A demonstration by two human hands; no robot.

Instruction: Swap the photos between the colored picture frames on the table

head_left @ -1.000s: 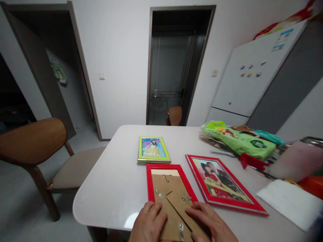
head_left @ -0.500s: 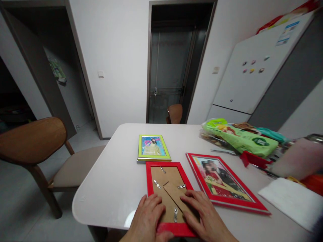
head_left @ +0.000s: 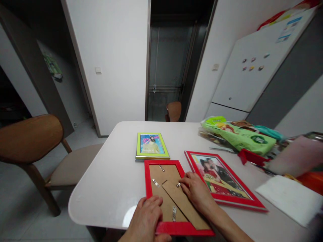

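Note:
A red picture frame (head_left: pixel 176 229) lies face down near the table's front edge, its brown backing board (head_left: pixel 166 178) with metal clips facing up. My left hand (head_left: pixel 147 218) rests flat on the frame's near left corner. My right hand (head_left: pixel 195 191) reaches across the backing, fingertips at a metal clip (head_left: pixel 178 185) on the right side. A larger red-framed photo (head_left: pixel 222 179) lies face up just to the right. A green-framed photo (head_left: pixel 151 145) lies face up beyond.
The white table (head_left: pixel 111 188) has a rounded left corner. A green snack bag (head_left: pixel 239 137) and clutter sit at the back right, white paper (head_left: pixel 290 198) at the right. A wooden chair (head_left: pixel 32 141) stands left of the table. A white fridge (head_left: pixel 252 77) is behind.
My right hand has moved forward over the backing board to the right-side clip. My left hand has stayed at the near left corner. The view has tilted down slightly.

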